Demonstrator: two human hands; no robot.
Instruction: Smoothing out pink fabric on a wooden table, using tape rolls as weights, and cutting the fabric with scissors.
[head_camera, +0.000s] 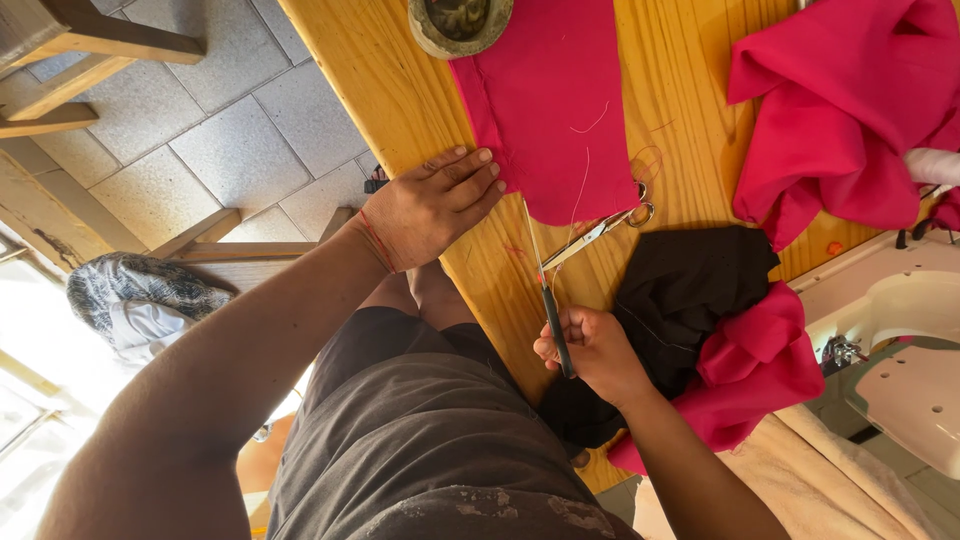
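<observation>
Looking down: head camera view over lap and both arms onto a wooden desk.
Left hand: flat and spread, fingers together-ish and open, pressing the lower left edge of a flat pink cloth at the desk's near edge; nothing clasped.
Right hand: grip clamped on a thin dark-handled tool, pencil-style, pale slim tip pointing up to the pink cloth's lower edge.
Pink cloth position: spread on the desk centre, just beyond the left fingertips, top edge under a round stone-like dish.
Handling, as a judgement: light, limp, thin weave, likely to slide and wrinkle on smooth wood; best pinned flat with a palm near the edge being worked, or pinched at a corner or hem.
Nearby: small scissors lying just right of the tool tip, loose threads around; black cloth beside the right hand; crumpled pink fabric at far right, more of it below the black cloth.
Far right edge: white sewing machine, only partly in view.
Hard to tell: exact kind of tool, whether its tip touches the cloth; dish cut off at the top; grey tiled floor and wooden furniture only partly seen at left.
</observation>
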